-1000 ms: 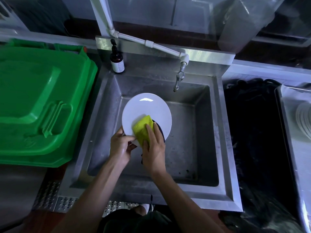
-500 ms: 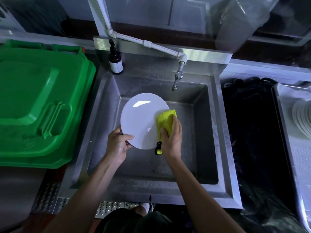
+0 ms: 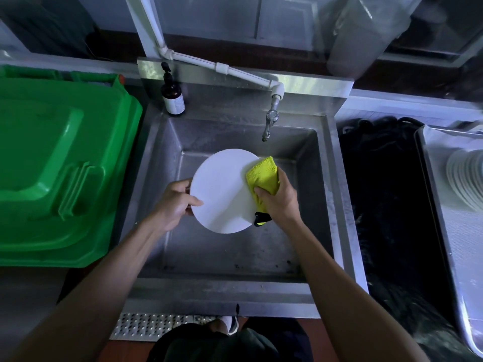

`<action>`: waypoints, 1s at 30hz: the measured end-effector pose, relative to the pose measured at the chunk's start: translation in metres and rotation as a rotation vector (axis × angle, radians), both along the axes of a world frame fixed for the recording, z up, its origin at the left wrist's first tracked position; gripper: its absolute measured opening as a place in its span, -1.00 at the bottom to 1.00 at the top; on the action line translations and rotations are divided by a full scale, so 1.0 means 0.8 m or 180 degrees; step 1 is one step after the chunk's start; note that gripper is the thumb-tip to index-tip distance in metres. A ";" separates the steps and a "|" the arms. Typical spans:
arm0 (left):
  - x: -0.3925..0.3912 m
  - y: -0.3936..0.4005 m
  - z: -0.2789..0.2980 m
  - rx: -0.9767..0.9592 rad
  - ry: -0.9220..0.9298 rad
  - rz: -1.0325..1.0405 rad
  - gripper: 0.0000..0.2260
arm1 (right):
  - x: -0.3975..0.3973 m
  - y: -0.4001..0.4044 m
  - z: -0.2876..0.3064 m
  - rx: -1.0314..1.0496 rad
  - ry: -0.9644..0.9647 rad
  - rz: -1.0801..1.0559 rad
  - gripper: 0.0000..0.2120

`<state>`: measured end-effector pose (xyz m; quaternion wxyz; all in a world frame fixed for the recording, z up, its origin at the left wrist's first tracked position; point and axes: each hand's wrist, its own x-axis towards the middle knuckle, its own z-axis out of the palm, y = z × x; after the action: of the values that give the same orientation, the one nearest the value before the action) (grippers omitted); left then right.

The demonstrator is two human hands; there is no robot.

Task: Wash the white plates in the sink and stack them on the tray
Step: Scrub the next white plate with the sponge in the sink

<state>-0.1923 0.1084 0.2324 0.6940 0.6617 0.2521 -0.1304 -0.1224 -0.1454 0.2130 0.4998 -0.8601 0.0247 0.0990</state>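
A white plate is held over the steel sink. My left hand grips its left rim, thumb on the face. My right hand grips a folded yellow cloth with a black edge and presses it against the plate's right rim. At the far right a stack of white plates lies on a metal tray, partly cut off by the frame edge.
A tap on a white pipe hangs over the sink's back. A brown pump bottle stands at the back left corner. A green bin lid lies left of the sink. Dark material fills the gap before the tray.
My right hand has slid the yellow cloth from the plate's lower middle to its right rim. The left hand keeps its grip on the left rim.
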 end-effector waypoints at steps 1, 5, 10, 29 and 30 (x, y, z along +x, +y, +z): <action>0.005 0.001 0.004 0.0071 -0.0022 -0.0069 -0.56 | 0.002 -0.001 0.002 -0.0022 -0.0042 0.0055 -0.35; 0.018 0.003 0.017 0.0324 -0.0119 -0.0352 -0.53 | 0.008 -0.002 0.011 -0.0048 -0.0266 0.0236 -0.40; 0.026 0.005 0.019 0.0615 -0.0272 -0.0689 -0.49 | 0.013 0.001 0.023 -0.0137 -0.0565 0.0488 -0.39; 0.044 -0.021 0.017 0.1839 -0.0701 -0.1226 -0.36 | 0.002 0.008 0.029 -0.0891 -0.1569 0.1111 -0.59; 0.041 -0.025 0.012 0.1827 -0.0691 -0.1117 -0.37 | -0.001 0.007 0.027 -0.0907 -0.1684 0.1136 -0.58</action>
<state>-0.1596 0.0885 0.2422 0.4695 0.8730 0.0856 -0.1005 -0.1230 -0.1395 0.2349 0.3386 -0.9079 -0.2428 -0.0459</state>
